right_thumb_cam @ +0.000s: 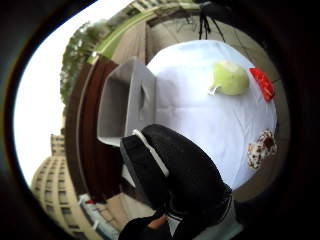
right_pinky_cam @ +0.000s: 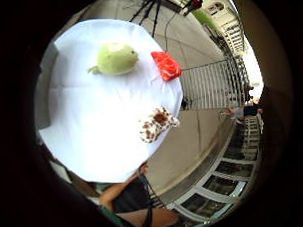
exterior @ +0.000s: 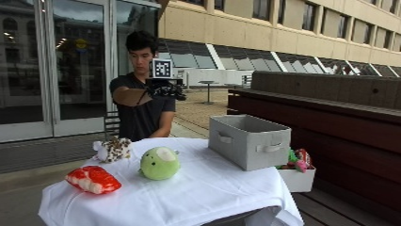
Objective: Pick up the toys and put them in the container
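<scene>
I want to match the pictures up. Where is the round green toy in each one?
Little finger side palm view: green toy on the white cloth, beside the red toy.
Thumb side palm view, between the grey container and the red toy.
Outside view, at the table's middle.
Shared landmark: the red toy.

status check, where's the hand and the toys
Right hand raised above the table, holding nothing. Green toy, red toy, spotted toy on cloth. Grey container unobstructed.

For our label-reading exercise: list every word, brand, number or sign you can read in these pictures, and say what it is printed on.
None can be read.
The green plush toy, red toy, spotted toy and grey fabric container show no print.
A round yellow sign behind the glass door is too blurred to read.
</scene>
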{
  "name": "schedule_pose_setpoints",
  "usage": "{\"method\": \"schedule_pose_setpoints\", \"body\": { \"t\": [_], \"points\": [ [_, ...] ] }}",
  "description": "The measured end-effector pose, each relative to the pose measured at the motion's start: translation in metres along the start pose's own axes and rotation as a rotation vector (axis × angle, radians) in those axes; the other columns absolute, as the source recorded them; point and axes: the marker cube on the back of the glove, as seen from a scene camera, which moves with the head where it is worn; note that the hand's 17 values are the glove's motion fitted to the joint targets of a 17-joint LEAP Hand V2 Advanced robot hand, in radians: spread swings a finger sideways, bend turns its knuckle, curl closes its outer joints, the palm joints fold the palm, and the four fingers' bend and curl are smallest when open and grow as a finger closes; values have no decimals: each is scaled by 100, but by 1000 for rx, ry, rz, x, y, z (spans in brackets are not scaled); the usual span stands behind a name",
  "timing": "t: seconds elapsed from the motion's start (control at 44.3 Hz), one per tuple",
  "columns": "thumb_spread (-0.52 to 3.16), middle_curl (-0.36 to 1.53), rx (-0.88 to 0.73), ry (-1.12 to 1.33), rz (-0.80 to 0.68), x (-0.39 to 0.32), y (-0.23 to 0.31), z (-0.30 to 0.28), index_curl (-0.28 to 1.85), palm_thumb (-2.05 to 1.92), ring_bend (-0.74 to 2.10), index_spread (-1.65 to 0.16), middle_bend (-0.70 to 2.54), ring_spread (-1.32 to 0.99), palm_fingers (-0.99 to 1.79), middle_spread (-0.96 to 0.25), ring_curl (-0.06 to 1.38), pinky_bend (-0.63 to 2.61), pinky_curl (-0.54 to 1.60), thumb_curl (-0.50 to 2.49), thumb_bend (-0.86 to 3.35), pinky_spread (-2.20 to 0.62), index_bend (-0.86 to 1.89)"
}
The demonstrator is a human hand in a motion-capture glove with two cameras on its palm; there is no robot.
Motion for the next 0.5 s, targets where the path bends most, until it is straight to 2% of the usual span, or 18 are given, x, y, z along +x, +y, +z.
{"method": "schedule_pose_setpoints", "body": {
  "t": [0.09,0.203,0.316,0.383,0.451,0.496],
  "points": [
    [60,7,-21,0,-14,2,-2,-1,7,-13,16,-18,20,-14,6,-7,2,44,12,0,-9,-2,18],
    [81,11,-31,13,86,-1,0,0,12,-13,17,-24,20,-19,2,-9,4,49,17,1,-8,-2,18],
    [94,15,11,12,16,5,-1,2,15,-13,18,-26,21,-22,-1,-10,7,51,20,3,-9,-3,18],
    [99,17,-11,15,48,6,0,1,17,-13,18,-28,21,-23,-2,-11,8,52,21,3,-8,-3,18],
    [102,19,-89,31,179,9,9,-8,18,-13,18,-28,21,-24,-3,-11,9,52,22,4,-9,-3,18],
    [104,20,-100,42,131,20,16,-14,20,-13,18,-29,20,-24,-4,-11,10,53,23,4,-9,-3,17]
  ]
}}
